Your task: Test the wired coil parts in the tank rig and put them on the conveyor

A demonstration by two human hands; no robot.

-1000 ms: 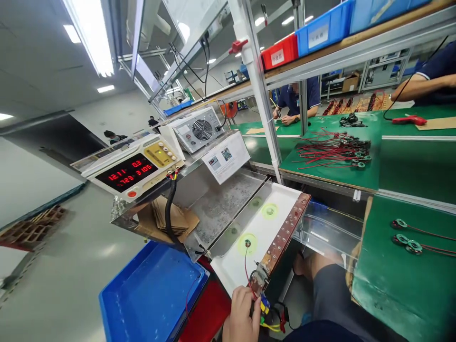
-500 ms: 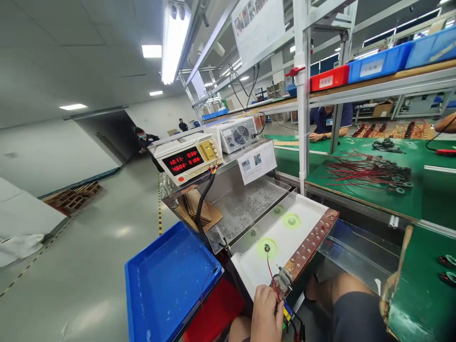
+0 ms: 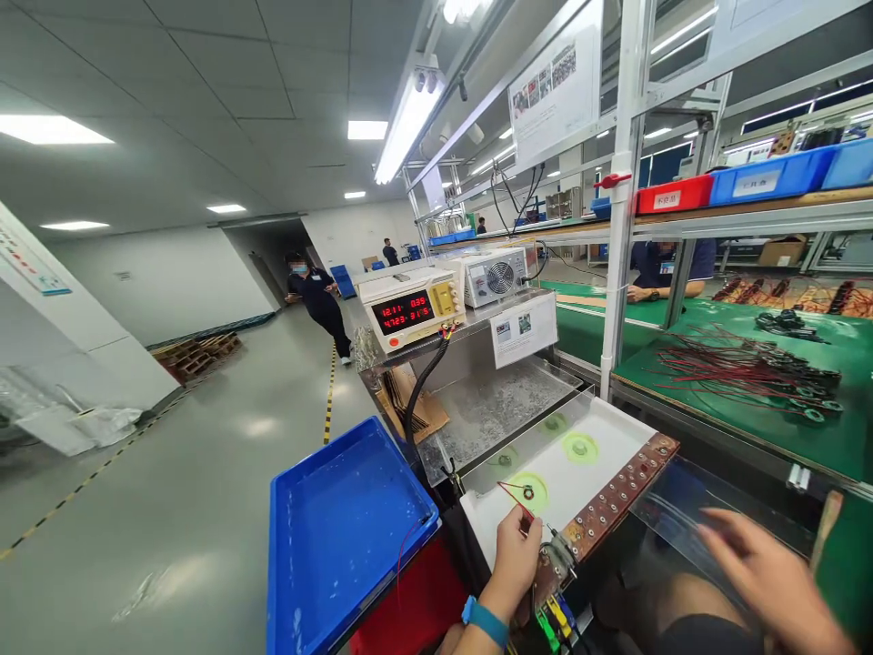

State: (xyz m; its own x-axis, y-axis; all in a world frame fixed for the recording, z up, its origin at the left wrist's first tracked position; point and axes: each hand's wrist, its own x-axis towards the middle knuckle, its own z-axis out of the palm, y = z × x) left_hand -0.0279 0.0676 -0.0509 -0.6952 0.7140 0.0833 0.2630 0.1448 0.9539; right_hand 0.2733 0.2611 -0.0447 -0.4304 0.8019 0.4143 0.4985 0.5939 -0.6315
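Left hand (image 3: 511, 559) pinching a red wire (image 3: 515, 498), right hand (image 3: 770, 578) open wide above a clear plastic sheet (image 3: 688, 518)

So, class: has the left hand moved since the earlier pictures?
Yes, forward: the left hand now reaches past the metal clamp on the brown terminal strip, toward the green spot.

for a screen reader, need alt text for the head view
A person's left hand reaches over a white tray beside a studded terminal strip, while the blurred right hand is above a clear sheet. A power supply shows red digits behind.
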